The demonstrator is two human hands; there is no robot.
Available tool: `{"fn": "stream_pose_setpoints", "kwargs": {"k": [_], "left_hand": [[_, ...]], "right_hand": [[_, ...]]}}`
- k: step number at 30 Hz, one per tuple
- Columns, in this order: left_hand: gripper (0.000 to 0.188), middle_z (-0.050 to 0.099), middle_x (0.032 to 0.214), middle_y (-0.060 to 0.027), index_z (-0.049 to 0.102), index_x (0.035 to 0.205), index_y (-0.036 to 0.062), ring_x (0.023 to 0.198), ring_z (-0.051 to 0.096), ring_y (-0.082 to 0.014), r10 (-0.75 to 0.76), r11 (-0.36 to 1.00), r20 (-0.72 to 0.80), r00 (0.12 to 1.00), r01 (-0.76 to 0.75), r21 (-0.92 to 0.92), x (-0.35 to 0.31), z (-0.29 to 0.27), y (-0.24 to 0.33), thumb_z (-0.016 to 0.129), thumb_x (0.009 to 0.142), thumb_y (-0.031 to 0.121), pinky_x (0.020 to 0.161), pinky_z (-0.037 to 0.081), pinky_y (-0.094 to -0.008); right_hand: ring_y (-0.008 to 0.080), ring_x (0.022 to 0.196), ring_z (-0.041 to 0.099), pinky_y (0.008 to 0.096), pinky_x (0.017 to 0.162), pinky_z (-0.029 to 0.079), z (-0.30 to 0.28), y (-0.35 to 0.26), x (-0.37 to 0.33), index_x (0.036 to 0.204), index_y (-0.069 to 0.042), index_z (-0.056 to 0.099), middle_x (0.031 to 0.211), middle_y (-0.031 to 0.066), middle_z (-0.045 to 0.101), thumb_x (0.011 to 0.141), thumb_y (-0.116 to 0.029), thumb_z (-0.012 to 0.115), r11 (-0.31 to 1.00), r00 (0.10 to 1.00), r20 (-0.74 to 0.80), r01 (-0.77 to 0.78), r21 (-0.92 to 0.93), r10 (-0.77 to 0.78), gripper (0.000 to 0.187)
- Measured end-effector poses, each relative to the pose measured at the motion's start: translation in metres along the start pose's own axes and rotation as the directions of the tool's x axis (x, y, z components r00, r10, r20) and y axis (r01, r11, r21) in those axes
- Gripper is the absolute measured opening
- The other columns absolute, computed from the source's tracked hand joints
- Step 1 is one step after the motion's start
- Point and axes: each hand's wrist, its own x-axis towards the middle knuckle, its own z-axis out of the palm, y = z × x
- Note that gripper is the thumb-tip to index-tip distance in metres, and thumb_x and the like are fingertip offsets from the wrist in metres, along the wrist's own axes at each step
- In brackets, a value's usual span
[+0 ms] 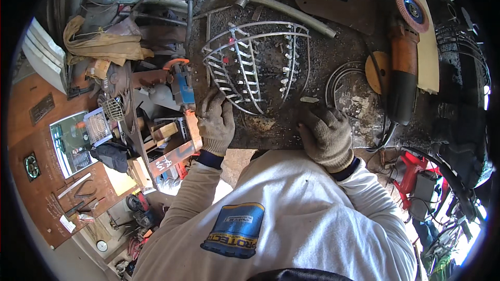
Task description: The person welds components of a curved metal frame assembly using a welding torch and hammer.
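A welded metal rod frame (249,67) lies on the dark, grimy workbench (284,138). It has curved outer bars and rows of short cross-rods. My left hand (216,125), in a grey-brown knit glove, is at the frame's lower left corner. Its fingers are slightly bent and apart, with the tips beside or touching the rods; I see no grip. My right hand (329,138), gloved alike, rests on the bench's near edge, loosely bent with the thumb apart and nothing visible in it. Just beyond it lies a small flat pale metal piece (309,100).
A hammer (291,11) lies behind the frame. An angle grinder (403,70) with a flap disc lies at right, near a round tan disc (376,73) and coiled wire (344,80). A blue-and-orange clamp-like tool (182,86) and a cluttered shelf (169,132) stand left.
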Motion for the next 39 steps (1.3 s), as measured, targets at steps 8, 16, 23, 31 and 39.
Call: {"fn": "stream_pose_setpoints", "kwargs": {"k": [8, 16, 23, 31, 39], "left_hand": [[0.020, 0.069, 0.120, -0.0197, 0.068, 0.114, 0.0044, 0.112, 0.065, -0.0407, -0.022, 0.995, -0.010, 1.000, 0.021, -0.101, -0.001, 0.001, -0.002, 0.067, 0.095, 0.010, 0.097, 0.051, -0.0473], [0.022, 0.071, 0.119, -0.0171, 0.072, 0.113, 0.0075, 0.108, 0.069, -0.0360, 0.014, 0.980, -0.105, 0.994, -0.035, -0.197, -0.003, 0.001, -0.005, 0.070, 0.092, 0.008, 0.093, 0.056, -0.0448], [0.022, 0.068, 0.124, -0.0157, 0.070, 0.115, 0.0074, 0.112, 0.067, -0.0358, -0.010, 0.965, -0.049, 0.999, -0.003, -0.261, -0.006, -0.006, -0.008, 0.070, 0.093, 0.011, 0.095, 0.055, -0.0435], [0.023, 0.066, 0.130, -0.0118, 0.071, 0.114, 0.0114, 0.114, 0.067, -0.0340, -0.004, 0.967, 0.032, 0.999, 0.012, -0.256, -0.011, -0.006, -0.011, 0.072, 0.092, 0.019, 0.095, 0.055, -0.0430], [0.025, 0.066, 0.129, -0.0126, 0.071, 0.114, 0.0086, 0.116, 0.065, -0.0332, 0.029, 0.974, 0.006, 1.000, -0.027, -0.225, -0.011, -0.003, -0.013, 0.074, 0.089, 0.014, 0.099, 0.053, -0.0418]], "right_hand": [[0.0263, 0.093, 0.067, 0.0434, 0.084, 0.052, 0.003, -0.007, -0.001, 0.113, -0.012, 0.072, 0.098, 0.0048, 0.067, 0.075, -0.013, 0.079, 0.995, 0.999, -0.053, -0.003, -0.097, -0.002, 0.038], [0.0308, 0.089, 0.068, 0.0450, 0.081, 0.054, 0.003, -0.017, 0.006, 0.108, -0.013, 0.073, 0.096, 0.0074, 0.069, 0.077, -0.013, 0.077, 0.983, 0.993, -0.118, 0.005, -0.184, -0.028, 0.031], [0.0324, 0.087, 0.067, 0.0457, 0.077, 0.054, 0.014, -0.016, -0.001, 0.107, -0.011, 0.073, 0.094, 0.0095, 0.069, 0.078, -0.013, 0.077, 0.961, 0.989, -0.142, -0.081, -0.264, 0.044, 0.029], [0.0345, 0.085, 0.067, 0.0468, 0.077, 0.053, 0.017, -0.019, -0.001, 0.107, -0.010, 0.073, 0.091, 0.0119, 0.070, 0.082, -0.017, 0.076, 0.911, 0.986, -0.166, -0.082, -0.404, 0.014, 0.026], [0.0348, 0.085, 0.068, 0.0475, 0.077, 0.051, 0.007, -0.011, 0.012, 0.110, -0.011, 0.074, 0.091, 0.0123, 0.071, 0.083, -0.017, 0.075, 0.927, 0.972, -0.226, -0.141, -0.347, 0.063, 0.027]]}}
